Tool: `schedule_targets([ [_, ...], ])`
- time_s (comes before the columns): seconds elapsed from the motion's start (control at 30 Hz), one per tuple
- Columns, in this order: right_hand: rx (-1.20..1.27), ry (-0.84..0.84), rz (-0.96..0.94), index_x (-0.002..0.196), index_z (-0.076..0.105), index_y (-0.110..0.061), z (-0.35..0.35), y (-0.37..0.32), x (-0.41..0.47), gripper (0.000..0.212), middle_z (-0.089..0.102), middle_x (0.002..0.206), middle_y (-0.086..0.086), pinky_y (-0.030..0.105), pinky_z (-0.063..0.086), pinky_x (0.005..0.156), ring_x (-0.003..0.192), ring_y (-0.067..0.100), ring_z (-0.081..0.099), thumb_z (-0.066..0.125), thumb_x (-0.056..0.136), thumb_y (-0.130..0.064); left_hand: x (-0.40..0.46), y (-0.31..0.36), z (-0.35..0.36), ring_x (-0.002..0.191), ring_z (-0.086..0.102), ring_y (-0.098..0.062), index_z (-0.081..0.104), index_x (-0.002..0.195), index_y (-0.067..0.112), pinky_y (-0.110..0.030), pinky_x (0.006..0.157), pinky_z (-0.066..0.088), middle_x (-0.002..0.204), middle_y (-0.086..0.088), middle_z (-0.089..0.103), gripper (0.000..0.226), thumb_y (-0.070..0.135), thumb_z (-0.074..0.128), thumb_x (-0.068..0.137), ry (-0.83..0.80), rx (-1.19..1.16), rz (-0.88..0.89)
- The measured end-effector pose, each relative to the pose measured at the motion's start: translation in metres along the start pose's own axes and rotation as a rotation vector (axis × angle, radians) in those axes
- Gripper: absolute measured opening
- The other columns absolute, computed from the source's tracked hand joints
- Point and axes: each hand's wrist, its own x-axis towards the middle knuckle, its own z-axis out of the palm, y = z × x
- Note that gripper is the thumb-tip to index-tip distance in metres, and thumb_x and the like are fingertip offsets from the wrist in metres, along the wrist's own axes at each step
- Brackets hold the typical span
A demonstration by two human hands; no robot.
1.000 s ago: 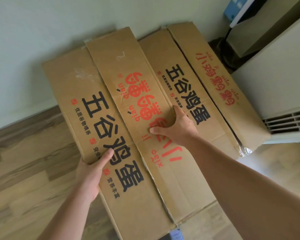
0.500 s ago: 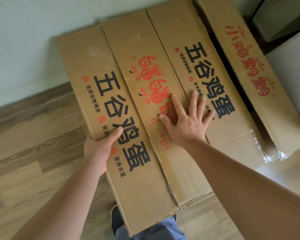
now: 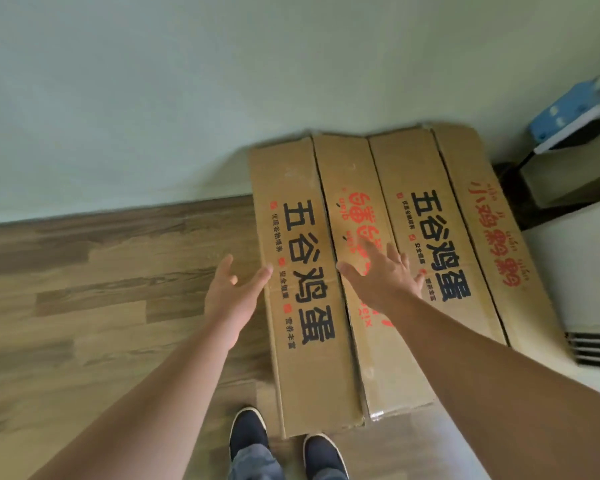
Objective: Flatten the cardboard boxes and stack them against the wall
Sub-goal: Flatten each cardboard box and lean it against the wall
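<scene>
The flattened cardboard box (image 3: 312, 375), brown with black and red Chinese print, leans with its top edge against the pale wall (image 3: 222, 81) and its bottom edge on the floor. Its panels lie side by side, the right one (image 3: 478, 209) printed in red. My left hand (image 3: 231, 296) hovers open just left of the box's left edge, fingers spread, holding nothing. Over the middle panel is my right hand (image 3: 381, 275), open and spread; whether it touches the cardboard I cannot tell.
Wood-look floor (image 3: 84, 306) stretches to the left. A white unit with vent slats (image 3: 589, 348) stands at the right, a beige box (image 3: 568, 174) and a blue item (image 3: 565, 112) behind it. My two dark shoes (image 3: 284, 441) stand at the box's bottom edge.
My left hand has let go of the box's left edge and opened. The right hand stays spread over the middle panel. The box now rests against the wall and my view has pulled back.
</scene>
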Motion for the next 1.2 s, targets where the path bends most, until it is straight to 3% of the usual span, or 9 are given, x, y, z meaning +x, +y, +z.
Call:
schedule_targets([
  [0.13, -0.043, -0.025, -0.156, 0.161, 0.023, -0.048, -0.028, -0.061, -0.037, 0.077, 0.029, 0.171, 0.004, 0.068, 0.028, 0.120, 0.156, 0.033, 0.028, 0.043, 0.094, -0.079, -0.037, 0.013, -0.069, 0.141, 0.049, -0.028, 0.028, 0.163, 0.034, -0.047, 0.110, 0.045, 0.159, -0.003, 0.048, 0.085, 0.067, 0.061, 0.091, 0.132, -0.064, 0.046],
  [0.27, -0.032, -0.068, -0.411, 0.164, 0.023, -0.043, -0.044, -0.154, -0.104, 0.076, 0.035, 0.169, 0.001, 0.051, 0.047, 0.108, 0.145, 0.031, 0.047, 0.047, 0.098, -0.073, -0.083, -0.002, -0.161, 0.131, 0.058, -0.024, 0.033, 0.161, 0.029, -0.032, 0.088, 0.051, 0.155, -0.001, 0.053, 0.079, 0.068, 0.053, 0.095, 0.328, -0.097, 0.108],
  [0.4, -0.064, -0.077, -0.561, 0.165, 0.022, -0.043, -0.030, -0.241, -0.173, 0.077, 0.032, 0.171, 0.002, 0.058, 0.040, 0.117, 0.153, 0.032, 0.038, 0.047, 0.099, -0.072, -0.127, -0.033, -0.247, 0.116, 0.063, -0.010, 0.042, 0.157, 0.023, -0.020, 0.079, 0.046, 0.155, 0.000, 0.053, 0.072, 0.063, 0.053, 0.098, 0.455, -0.152, 0.122],
  [0.53, -0.108, -0.144, -0.732, 0.166, 0.023, -0.033, 0.016, -0.331, -0.265, 0.078, 0.031, 0.171, 0.004, 0.050, 0.035, 0.121, 0.156, 0.031, 0.032, 0.047, 0.101, -0.068, -0.171, -0.095, -0.352, 0.128, 0.062, -0.028, 0.056, 0.145, 0.017, -0.028, 0.094, 0.043, 0.146, -0.007, 0.062, 0.061, 0.059, 0.053, 0.100, 0.602, -0.216, 0.048],
  [0.67, -0.182, -0.196, -0.861, 0.165, 0.028, -0.030, 0.080, -0.411, -0.363, 0.078, 0.043, 0.165, 0.008, 0.045, 0.046, 0.111, 0.148, 0.033, 0.046, 0.044, 0.101, -0.071, -0.233, -0.160, -0.456, 0.111, 0.066, -0.041, 0.066, 0.111, 0.006, -0.032, 0.075, 0.040, 0.115, -0.021, 0.071, 0.051, 0.055, 0.058, 0.098, 0.756, -0.284, -0.015],
  [0.7, -0.174, -0.213, -0.884, 0.164, 0.031, -0.028, 0.098, -0.433, -0.394, 0.077, 0.044, 0.164, 0.009, 0.043, 0.046, 0.110, 0.146, 0.033, 0.047, 0.045, 0.101, -0.069, -0.254, -0.180, -0.486, 0.112, 0.067, -0.038, 0.067, 0.115, 0.007, -0.030, 0.074, 0.039, 0.116, -0.019, 0.071, 0.049, 0.053, 0.058, 0.099, 0.777, -0.298, -0.027],
  [0.83, -0.130, -0.265, -0.980, 0.158, 0.045, -0.025, 0.168, -0.507, -0.517, 0.072, 0.051, 0.159, 0.009, 0.040, 0.047, 0.105, 0.139, 0.032, 0.055, 0.051, 0.100, -0.067, -0.338, -0.259, -0.595, 0.123, 0.065, -0.030, 0.063, 0.139, 0.019, -0.034, 0.097, 0.052, 0.136, -0.008, 0.067, 0.063, 0.064, 0.054, 0.097, 0.891, -0.312, -0.040],
  [0.93, -0.152, -0.344, -1.053, 0.158, 0.046, -0.022, 0.225, -0.562, -0.619, 0.078, 0.051, 0.159, 0.009, 0.046, 0.042, 0.115, 0.144, 0.033, 0.049, 0.050, 0.097, -0.071, -0.407, -0.328, -0.674, 0.127, 0.063, -0.029, 0.059, 0.143, 0.021, -0.038, 0.101, 0.051, 0.140, -0.007, 0.065, 0.063, 0.064, 0.050, 0.098, 1.005, -0.312, -0.094],
  [1.2, -0.242, -0.572, -1.193, 0.159, 0.045, -0.018, 0.351, -0.659, -0.798, 0.073, 0.048, 0.161, 0.007, 0.046, 0.042, 0.117, 0.144, 0.032, 0.051, 0.046, 0.103, -0.065, -0.506, -0.457, -0.801, 0.126, 0.064, -0.028, 0.058, 0.145, 0.018, -0.043, 0.104, 0.052, 0.140, -0.007, 0.066, 0.067, 0.065, 0.049, 0.098, 1.187, -0.332, -0.202],
])
